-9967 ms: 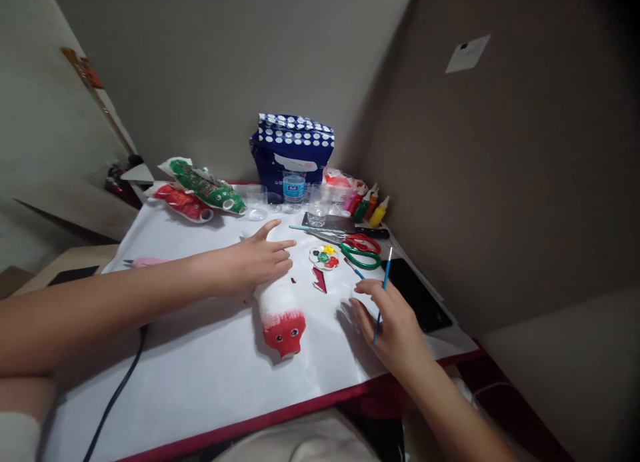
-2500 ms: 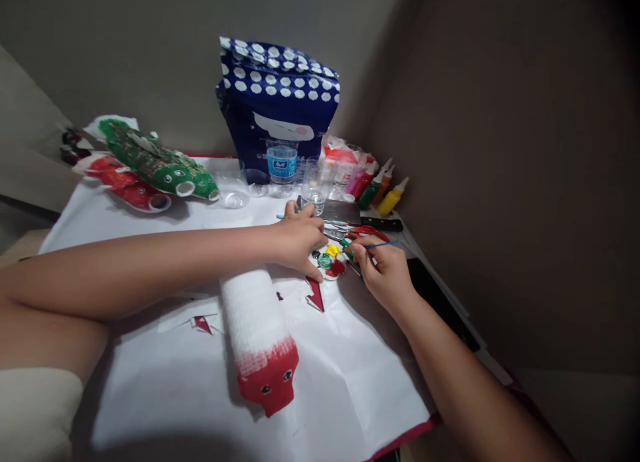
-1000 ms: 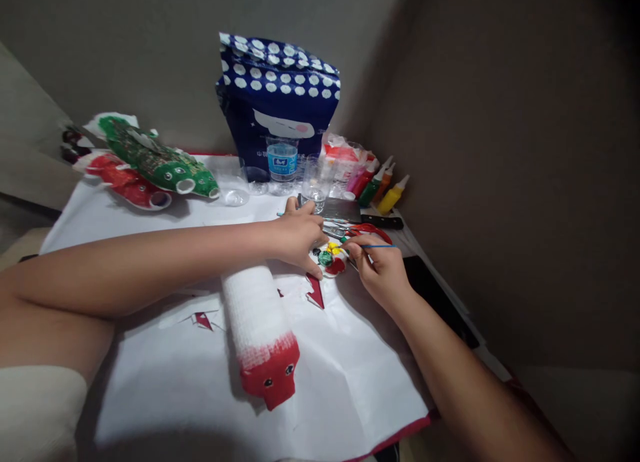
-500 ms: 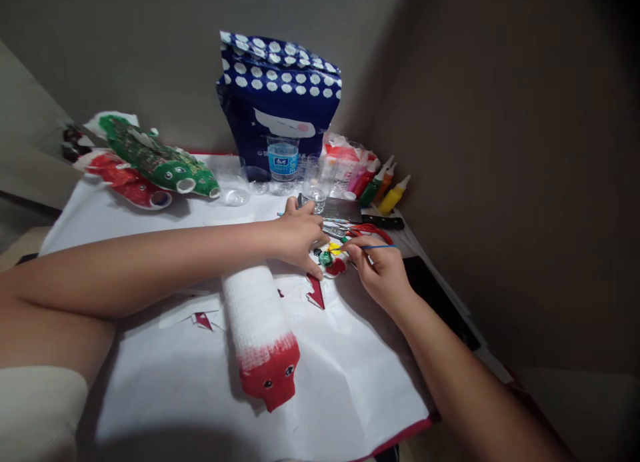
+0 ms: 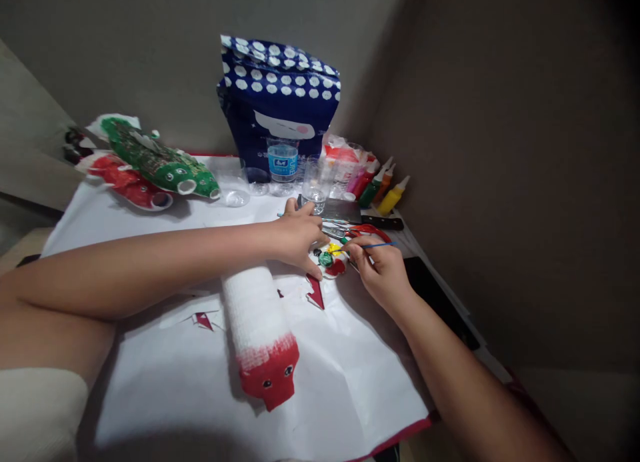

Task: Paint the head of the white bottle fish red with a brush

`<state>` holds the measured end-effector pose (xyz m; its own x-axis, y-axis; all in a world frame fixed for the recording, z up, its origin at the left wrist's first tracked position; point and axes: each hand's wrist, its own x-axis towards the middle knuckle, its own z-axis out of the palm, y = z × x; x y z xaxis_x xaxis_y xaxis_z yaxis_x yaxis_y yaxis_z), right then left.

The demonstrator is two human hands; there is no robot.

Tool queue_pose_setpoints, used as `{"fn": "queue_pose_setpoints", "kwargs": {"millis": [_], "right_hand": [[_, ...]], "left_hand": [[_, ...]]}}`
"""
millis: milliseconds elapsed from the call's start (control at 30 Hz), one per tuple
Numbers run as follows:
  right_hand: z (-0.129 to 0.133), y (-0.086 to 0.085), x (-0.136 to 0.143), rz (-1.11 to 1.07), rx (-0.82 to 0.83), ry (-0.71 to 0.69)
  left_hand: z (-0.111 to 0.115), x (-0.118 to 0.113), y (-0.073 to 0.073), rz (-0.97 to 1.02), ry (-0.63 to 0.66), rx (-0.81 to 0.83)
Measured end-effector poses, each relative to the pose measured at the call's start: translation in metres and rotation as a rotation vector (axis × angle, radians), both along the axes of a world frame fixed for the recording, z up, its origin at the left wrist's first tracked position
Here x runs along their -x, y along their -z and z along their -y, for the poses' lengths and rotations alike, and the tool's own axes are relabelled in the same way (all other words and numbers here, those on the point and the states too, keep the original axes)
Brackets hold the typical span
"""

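Note:
My left hand reaches across to a small white paint palette, its thumb and forefinger closed about the near-left edge. Blobs of yellow, green, black and red paint lie on it. My right hand pinches a thin paintbrush with a blue handle, its tip at the yellow and green paint. Under my left forearm lies a white, cloth-textured roll, partly hidden. Its near end is painted red and bears two eyes.
Beyond the hands lie a cleaver and red-handled scissors. Several paint bottles, clear cups and a blue bag stand behind. Green and red painted fish rest at left; red paper scraps lie nearby.
The brush tip has shifted slightly left and down at the palette, and the handle has tilted a little. My left hand and the white roll stay in place.

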<state>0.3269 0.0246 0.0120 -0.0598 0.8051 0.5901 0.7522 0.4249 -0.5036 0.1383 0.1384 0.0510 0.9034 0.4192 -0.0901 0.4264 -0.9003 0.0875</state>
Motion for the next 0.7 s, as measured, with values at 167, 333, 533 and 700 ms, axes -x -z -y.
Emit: {"fn": "queue_pose_setpoints", "kwargs": {"millis": [167, 333, 533, 700], "right_hand": [[-0.0004, -0.0001, -0.0002, 0.000, 0.005, 0.002], [-0.0006, -0.0005, -0.0005, 0.017, 0.016, -0.003], [0.0004, -0.0013, -0.0027, 0.020, -0.014, 0.040], [0.0007, -0.0016, -0.0015, 0.013, -0.027, 0.020]], "left_hand": [[0.0006, -0.0005, -0.0006, -0.026, -0.006, -0.012], [0.0004, -0.0011, -0.0004, -0.016, -0.008, -0.002], [0.0010, -0.0006, -0.0018, -0.032, -0.013, -0.016], [0.0023, -0.0009, -0.0036, -0.044, -0.019, -0.017]]}}
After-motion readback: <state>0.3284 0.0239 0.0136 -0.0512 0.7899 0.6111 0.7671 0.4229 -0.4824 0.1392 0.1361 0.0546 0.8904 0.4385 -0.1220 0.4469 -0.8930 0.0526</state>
